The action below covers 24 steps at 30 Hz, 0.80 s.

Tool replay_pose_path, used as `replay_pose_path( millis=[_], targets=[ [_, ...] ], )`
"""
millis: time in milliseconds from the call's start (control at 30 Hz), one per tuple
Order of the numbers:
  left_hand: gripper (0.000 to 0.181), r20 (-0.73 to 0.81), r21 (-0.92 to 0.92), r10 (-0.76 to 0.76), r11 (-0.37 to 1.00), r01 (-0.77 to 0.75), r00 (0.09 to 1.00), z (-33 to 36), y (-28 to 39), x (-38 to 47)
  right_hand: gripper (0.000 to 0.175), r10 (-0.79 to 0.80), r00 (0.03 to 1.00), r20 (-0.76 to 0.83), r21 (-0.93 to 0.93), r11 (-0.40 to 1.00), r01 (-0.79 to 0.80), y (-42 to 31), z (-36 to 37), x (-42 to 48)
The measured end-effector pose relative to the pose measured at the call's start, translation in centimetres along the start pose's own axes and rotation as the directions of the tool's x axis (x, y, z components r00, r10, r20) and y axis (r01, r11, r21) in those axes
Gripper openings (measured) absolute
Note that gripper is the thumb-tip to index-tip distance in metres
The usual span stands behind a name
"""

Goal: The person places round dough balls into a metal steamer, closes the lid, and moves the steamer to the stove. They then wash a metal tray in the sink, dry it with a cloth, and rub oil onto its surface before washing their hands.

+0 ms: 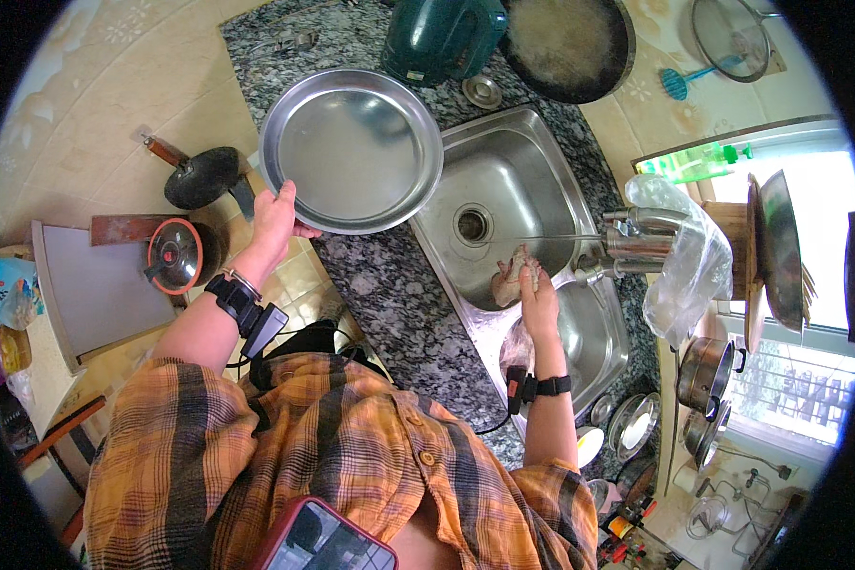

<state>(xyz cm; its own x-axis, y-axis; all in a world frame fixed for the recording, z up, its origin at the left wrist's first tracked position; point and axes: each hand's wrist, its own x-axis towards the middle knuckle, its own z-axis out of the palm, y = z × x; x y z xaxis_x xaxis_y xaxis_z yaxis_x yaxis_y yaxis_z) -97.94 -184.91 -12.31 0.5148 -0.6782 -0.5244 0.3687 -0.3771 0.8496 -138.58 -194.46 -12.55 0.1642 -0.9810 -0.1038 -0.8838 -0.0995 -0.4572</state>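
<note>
With my left hand I grip the near-left rim of a round, shallow stainless steel pan, thumb on top of the rim. The pan is at the left of the sink, over the granite counter. My right hand holds a pale, pinkish piece of raw meat over the near side of the larger basin of the steel sink. A thin stream of water runs from the faucet past the meat, close to the drain. A clear plastic bag lies by the divider, partly hidden by my right forearm.
A dark green kettle, a small metal lid and a dark wok stand behind the sink. Plastic hangs over the faucet. Bowls sit at the right. A lidded pot is at the left.
</note>
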Motion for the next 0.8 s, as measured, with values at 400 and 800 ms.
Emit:
replay_pose_path(
  millis=[400,800],
  targets=[
    [0.031,-0.036,-0.024,0.025,0.999,-0.026,0.999,0.8,0.2,-0.3,0.054,0.087,0.989,0.122,-0.132,0.989,-0.070,-0.5,-1.2,-0.9],
    [0.032,-0.013,-0.005,0.038,0.999,-0.038,0.999,1.1,-0.2,-0.3,0.027,0.012,0.966,0.259,0.348,0.931,-0.106,3.0,0.7,-1.5]
  ],
)
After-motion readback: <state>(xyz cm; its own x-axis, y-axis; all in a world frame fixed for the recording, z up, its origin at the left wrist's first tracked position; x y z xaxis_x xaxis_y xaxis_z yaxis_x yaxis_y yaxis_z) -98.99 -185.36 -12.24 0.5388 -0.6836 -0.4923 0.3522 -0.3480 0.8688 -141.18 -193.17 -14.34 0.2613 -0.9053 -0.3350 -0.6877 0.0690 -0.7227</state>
